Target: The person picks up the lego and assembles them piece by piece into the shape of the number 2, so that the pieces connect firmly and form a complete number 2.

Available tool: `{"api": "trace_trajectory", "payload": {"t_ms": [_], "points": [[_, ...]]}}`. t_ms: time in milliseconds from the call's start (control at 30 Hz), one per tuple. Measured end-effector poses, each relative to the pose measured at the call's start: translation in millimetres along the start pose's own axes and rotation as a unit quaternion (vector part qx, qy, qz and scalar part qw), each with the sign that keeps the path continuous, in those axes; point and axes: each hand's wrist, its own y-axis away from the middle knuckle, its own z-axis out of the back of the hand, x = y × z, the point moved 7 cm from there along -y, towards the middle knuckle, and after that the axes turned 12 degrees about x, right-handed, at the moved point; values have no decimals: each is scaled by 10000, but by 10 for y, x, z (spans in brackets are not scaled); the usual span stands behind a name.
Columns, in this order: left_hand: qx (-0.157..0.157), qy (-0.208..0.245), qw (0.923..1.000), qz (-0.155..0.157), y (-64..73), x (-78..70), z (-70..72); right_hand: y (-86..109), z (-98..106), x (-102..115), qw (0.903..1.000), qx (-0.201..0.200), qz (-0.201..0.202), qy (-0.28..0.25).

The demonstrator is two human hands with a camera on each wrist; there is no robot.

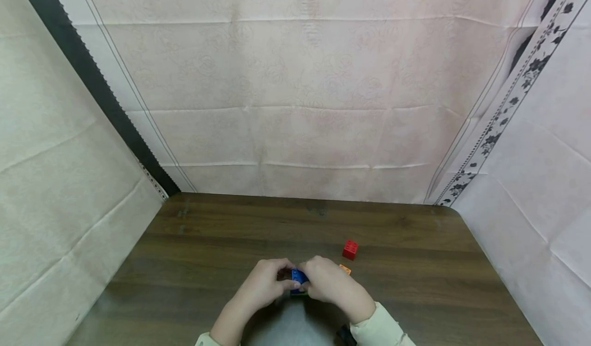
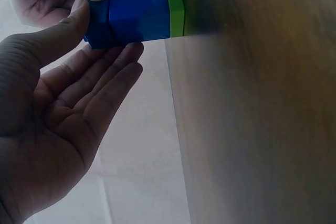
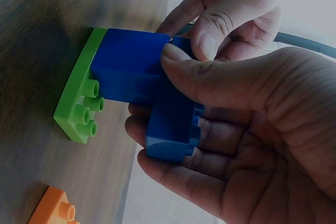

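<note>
- While my left hand [image 1: 263, 284] and right hand [image 1: 330, 282] pinch the upper blue brick [image 3: 170, 124], it overhangs the blue block [image 3: 128, 66] on the green plate [image 3: 73, 95], by the table [image 1: 208, 248]'s near edge
- orange brick [image 1: 345, 269]'s just past my right, red brick [image 1: 350, 249] farther
- loads of room leftward

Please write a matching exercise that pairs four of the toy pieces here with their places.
Pieces
1. Red brick
2. Orange brick
3. Green plate
4. Upper blue brick

Places
A. At the bottom of the held stack
B. Held by the fingers of the right hand
C. Farthest back on the table
D. Partly hidden by the right hand in the head view

Pairs: 1-C, 2-D, 3-A, 4-B
</note>
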Motion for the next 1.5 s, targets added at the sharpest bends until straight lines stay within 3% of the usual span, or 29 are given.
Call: {"api": "trace_trajectory", "payload": {"t_ms": [767,1500], "points": [[-4,340,9988,346,-19,3,8,-19,2,8,10000,51,-57,5],[-125,385,9985,360,-18,12,15,-12,12,17,9999,67,-125,-39]]}}
